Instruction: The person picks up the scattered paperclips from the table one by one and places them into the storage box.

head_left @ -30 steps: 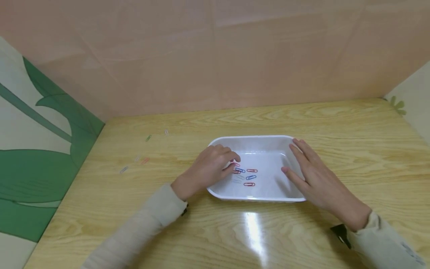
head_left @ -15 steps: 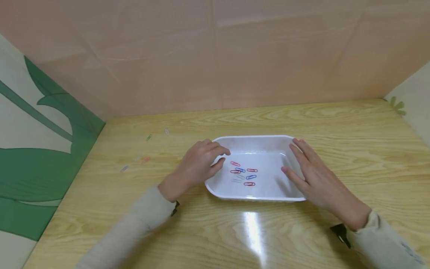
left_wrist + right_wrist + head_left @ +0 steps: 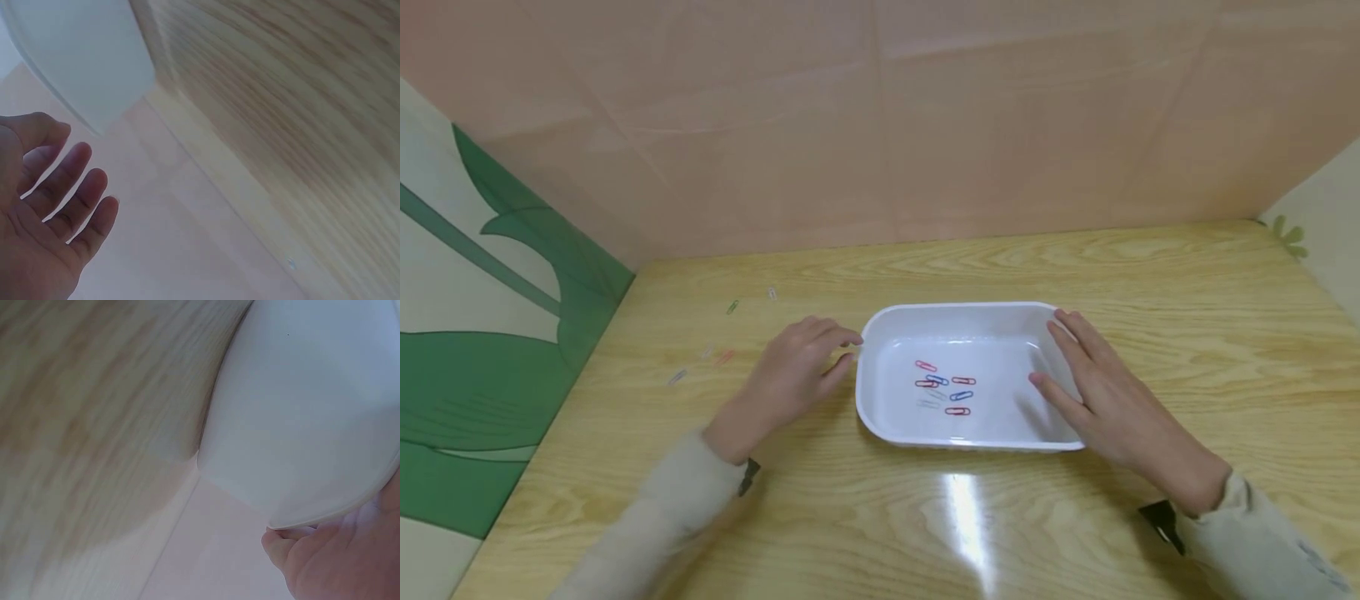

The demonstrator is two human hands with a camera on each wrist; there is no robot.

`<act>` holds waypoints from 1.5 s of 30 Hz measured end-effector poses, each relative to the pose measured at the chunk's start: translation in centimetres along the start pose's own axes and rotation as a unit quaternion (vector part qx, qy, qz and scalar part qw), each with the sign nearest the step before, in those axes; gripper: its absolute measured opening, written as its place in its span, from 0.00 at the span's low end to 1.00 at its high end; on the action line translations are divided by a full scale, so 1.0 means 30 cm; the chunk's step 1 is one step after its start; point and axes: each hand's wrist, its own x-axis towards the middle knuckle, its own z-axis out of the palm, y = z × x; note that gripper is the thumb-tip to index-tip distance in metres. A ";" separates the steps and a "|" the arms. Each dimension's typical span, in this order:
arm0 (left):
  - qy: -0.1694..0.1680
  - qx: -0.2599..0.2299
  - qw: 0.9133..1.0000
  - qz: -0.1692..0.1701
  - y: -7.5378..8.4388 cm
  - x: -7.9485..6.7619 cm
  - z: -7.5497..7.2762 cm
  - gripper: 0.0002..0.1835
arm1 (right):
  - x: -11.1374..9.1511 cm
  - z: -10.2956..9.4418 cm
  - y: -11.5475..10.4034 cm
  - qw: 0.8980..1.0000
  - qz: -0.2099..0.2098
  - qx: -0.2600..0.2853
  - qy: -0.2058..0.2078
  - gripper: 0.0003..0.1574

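A white rectangular tray (image 3: 880,435) stands on the wooden table. Inside it lie several paper clips, among them a red paper clip (image 3: 957,411) and a blue paper clip (image 3: 961,396). Just outside the tray's left rim is my left hand (image 3: 793,375), fingers relaxed and nothing visible between thumb and fingertips; the left wrist view shows its palm (image 3: 37,256) bare. At the right end, my right hand (image 3: 1105,400) rests on the rim, with extended fingers along the edge and the thumb over the inside. In the right wrist view its fingers touch the tray's rim (image 3: 312,520).
On the table's left part lie loose paper clips: a green paper clip (image 3: 732,307), a pale pink paper clip (image 3: 772,293), an orange-red paper clip (image 3: 724,357), a grey-blue paper clip (image 3: 677,377) and a faint white one. A pinkish wall (image 3: 880,125) closes off the back.
My left hand has let go of a pink paper clip in the tray and moved left, out over the rim. The right hand and the tray have stayed nearly still.
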 end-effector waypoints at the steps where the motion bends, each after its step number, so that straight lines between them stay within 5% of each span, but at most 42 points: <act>1: 0.001 -0.003 1.000 -0.004 -0.008 -0.007 -0.002 0.10 | 0.000 0.000 0.001 1.000 0.000 -0.001 0.001 0.47; 15: -0.012 0.018 0.998 -0.066 -0.098 -0.112 -0.016 0.11 | -0.005 -0.001 0.003 1.000 0.001 -0.002 0.003 0.47; 24: -0.004 0.041 0.997 -0.073 -0.142 -0.144 -0.021 0.13 | -0.010 -0.003 0.010 1.000 0.007 0.002 -0.001 0.47; 45: -0.020 0.044 0.984 -0.169 -0.270 -0.248 -0.053 0.14 | -0.004 -0.003 0.002 1.000 0.002 0.007 -0.005 0.46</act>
